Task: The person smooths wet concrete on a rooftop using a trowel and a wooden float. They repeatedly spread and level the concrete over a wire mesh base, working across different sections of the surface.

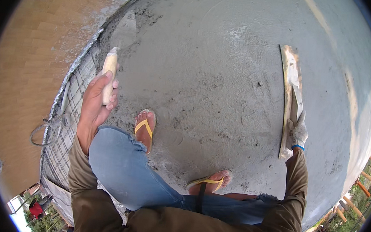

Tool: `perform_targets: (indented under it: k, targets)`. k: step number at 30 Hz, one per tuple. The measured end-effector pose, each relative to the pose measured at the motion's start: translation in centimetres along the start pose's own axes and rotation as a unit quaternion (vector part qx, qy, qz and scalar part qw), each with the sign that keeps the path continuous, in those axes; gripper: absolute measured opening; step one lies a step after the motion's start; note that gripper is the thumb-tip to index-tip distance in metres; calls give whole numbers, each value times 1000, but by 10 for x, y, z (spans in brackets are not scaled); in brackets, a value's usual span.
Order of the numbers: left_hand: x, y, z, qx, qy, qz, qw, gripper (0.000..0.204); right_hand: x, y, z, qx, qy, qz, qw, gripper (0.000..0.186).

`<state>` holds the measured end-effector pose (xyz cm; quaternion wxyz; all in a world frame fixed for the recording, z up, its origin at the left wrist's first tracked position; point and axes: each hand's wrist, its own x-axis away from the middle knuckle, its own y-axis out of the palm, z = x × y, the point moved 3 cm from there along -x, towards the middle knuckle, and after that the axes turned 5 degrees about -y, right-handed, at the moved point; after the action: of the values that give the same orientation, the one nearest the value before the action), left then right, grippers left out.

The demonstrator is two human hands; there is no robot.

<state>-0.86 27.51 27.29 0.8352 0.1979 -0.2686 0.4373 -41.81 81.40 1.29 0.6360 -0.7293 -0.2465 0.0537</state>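
Observation:
My bare left hand (101, 94) is closed round the pale wooden handle of a pointed trowel (110, 68). The trowel's grey blade points away from me and blends with the wet concrete (211, 65) near the slab's left edge. On the right, my right hand (298, 132) wears a whitish work glove with a blue cuff. Its fingers grip the handle of a long, narrow float (292, 70), smeared with cement and lying against the concrete. The glove hides part of that handle.
Steel mesh (64, 139) lies exposed along the left, beside a tan tiled surface (27, 77). A loop of wire (40, 133) sticks out there. My sandalled feet (144, 128) stand on rough concrete. Wooden poles (354, 208) and greenery show beyond the right edge.

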Motion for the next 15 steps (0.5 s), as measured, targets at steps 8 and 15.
perform_targets:
  k: [8, 15]
  targets:
    - [-26, -37, -3, 181, 27, -60, 981, 48, -98, 14, -104, 0, 19, 25, 1000, 98]
    - [-45, -23, 4, 221, -13, -115, 968, 28, -141, 48, -315, -74, -164, -28, 983, 94]
